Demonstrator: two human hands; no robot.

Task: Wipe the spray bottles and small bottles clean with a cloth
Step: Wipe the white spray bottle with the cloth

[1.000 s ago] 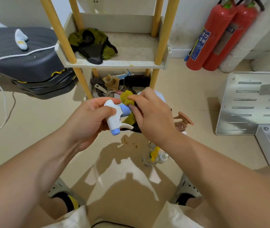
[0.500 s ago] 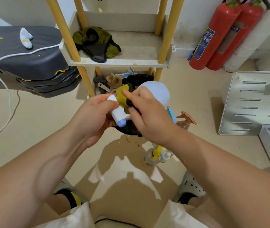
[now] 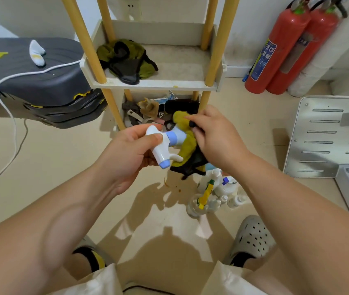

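Since a moment ago, the yellow cloth [image 3: 187, 145] has slid down the spray bottle [image 3: 160, 145], from its white top to its neck. The left hand [image 3: 131, 152] curls its fingers round the top, and the right hand [image 3: 218, 141] pinches the cloth. Wiping is under way. Next is probably rubbing the hidden body, with a tight hold.

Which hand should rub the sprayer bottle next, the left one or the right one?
Right. The right hand pinches the yellow cloth against the blue neck of the spray bottle, so it can wipe at once. The left hand is busy holding the white spray head.
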